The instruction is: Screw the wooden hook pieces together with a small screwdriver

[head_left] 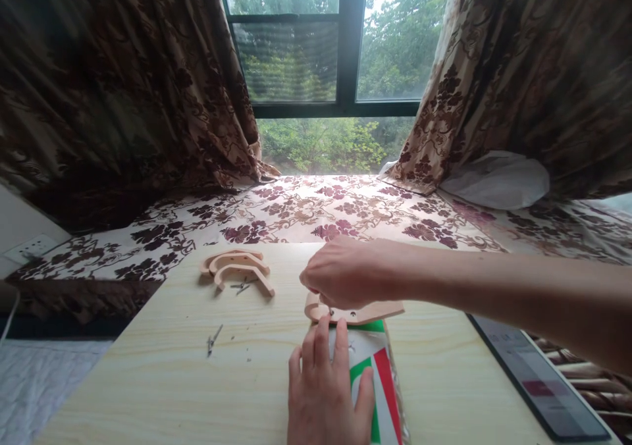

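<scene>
While the left hand (pixel 323 386) lies spread over a printed packet (pixel 388 392), fingers meeting the hooked wooden piece (pixel 378 312) just beyond, the right hand (pixel 350 270) is curled tight above that piece; whatever it grips is hidden. Work at the piece's holes (pixel 353 314) seems in hand, calling next for steady bracing. Farther left lie loose screws (pixel 213 343) and curved wooden pieces (pixel 247 270).

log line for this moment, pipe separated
left hand: flat on printed packet, fingertips at curved wooden piece | right hand: closed above piece, contents hidden | table, left: similar pieces, small fasteners
</scene>
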Available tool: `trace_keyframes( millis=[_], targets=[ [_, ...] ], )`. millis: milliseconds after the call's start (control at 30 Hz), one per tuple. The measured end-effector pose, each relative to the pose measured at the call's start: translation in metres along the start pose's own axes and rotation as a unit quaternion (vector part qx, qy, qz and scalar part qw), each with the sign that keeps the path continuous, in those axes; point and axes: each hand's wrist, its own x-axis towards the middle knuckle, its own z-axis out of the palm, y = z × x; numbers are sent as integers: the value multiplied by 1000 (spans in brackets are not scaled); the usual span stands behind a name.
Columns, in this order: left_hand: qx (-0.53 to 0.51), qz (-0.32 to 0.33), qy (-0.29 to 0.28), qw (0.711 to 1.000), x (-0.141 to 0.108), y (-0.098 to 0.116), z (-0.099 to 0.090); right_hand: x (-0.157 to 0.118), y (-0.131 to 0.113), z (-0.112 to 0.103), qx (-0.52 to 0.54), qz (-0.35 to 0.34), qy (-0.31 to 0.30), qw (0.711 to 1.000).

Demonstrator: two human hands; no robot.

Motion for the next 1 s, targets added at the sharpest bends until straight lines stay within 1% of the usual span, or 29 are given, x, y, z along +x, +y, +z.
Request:
trace_keyframes(
  millis=[67,133,167,233,300,367,400,467,500,533,567,600,633,667,700,733,800,833,867,900,933,967,1000],
  targets=[
    [-9,-3,-6,1000,1,0,0,-3,0,-2,-8,-29,-12,999],
    [-22,-9,-13,1000,2,0,-1,-3,2,1,-3,-34,0,999],
    [-27,-12,-19,999,3,1,-2,-2,3,4,7,-26,7,1000],
    [-29,-19,-30,999,4,2,-2,0,9,10,39,19,9,999],
    [-30,-27,-43,998,5,5,-2,3,17,16,69,85,1,994],
    [-39,-43,-57,997,6,7,-4,3,28,18,89,138,-28,986],
    [-50,-55,-65,995,7,7,-5,0,34,18,102,154,-54,981],
    [-93,-71,-89,989,9,5,-11,-12,45,15,143,162,-115,970],
    [-124,-80,-101,984,10,1,-14,-23,50,12,166,157,-137,964],
    [-167,-76,-119,976,11,-4,-17,-36,54,11,186,152,-146,960],
    [-212,-79,-127,966,12,-11,-20,-51,56,11,203,153,-136,958],
    [-255,-98,-127,954,12,-19,-21,-67,56,14,216,157,-119,956],
    [-290,-130,-128,939,12,-27,-20,-83,54,21,226,173,-87,955],
    [-315,-169,-132,925,12,-36,-19,-98,49,31,257,207,-19,944],
    [-331,-215,-130,910,12,-43,-15,-110,41,45,289,236,42,927],
    [-343,-257,-136,893,13,-49,-11,-118,32,62,336,241,78,907],
    [-388,-336,-164,842,14,-53,-2,-122,10,103,414,296,132,851],
    [-401,-345,-175,830,15,-52,1,-118,0,123,442,317,154,825],
    [-416,-343,-184,822,16,-49,3,-112,-11,141,480,319,174,798],
    [-429,-339,-187,816,17,-45,3,-104,-20,156,522,305,200,771],
    [-442,-339,-191,809,17,-41,2,-95,-28,168,572,263,216,746],
    [-453,-336,-186,804,18,-37,-1,-87,-35,175,608,238,243,717],
    [-475,-335,-180,793,18,-33,-5,-81,-41,180,621,218,266,704]
  ],
)
